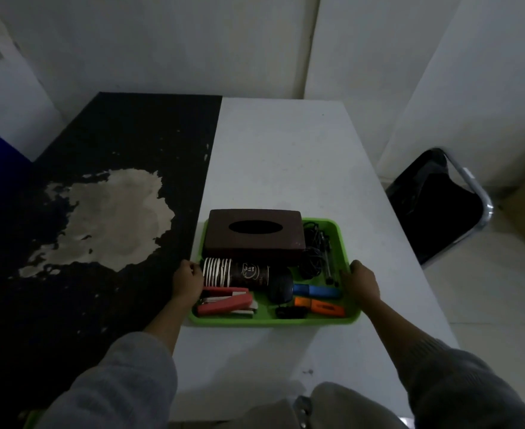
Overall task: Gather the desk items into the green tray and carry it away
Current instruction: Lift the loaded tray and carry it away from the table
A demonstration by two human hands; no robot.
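Observation:
The green tray [273, 320] rests on the white table [282, 162], close to its near edge. Inside lie a brown tissue box [253, 235], a stack of paper cups [234, 272] on its side, a red stapler [225, 303], a black mouse [281, 287], a blue marker [315, 291], an orange marker [320, 306] and a coiled black cable [312, 258]. My left hand [188, 281] grips the tray's left rim. My right hand [363, 283] grips the right rim, fingers curled over the edge.
A worn black mat [100, 212] with a peeled pale patch covers the table's left part. A black chair [440, 205] with a chrome frame stands to the right. White walls close in behind the table.

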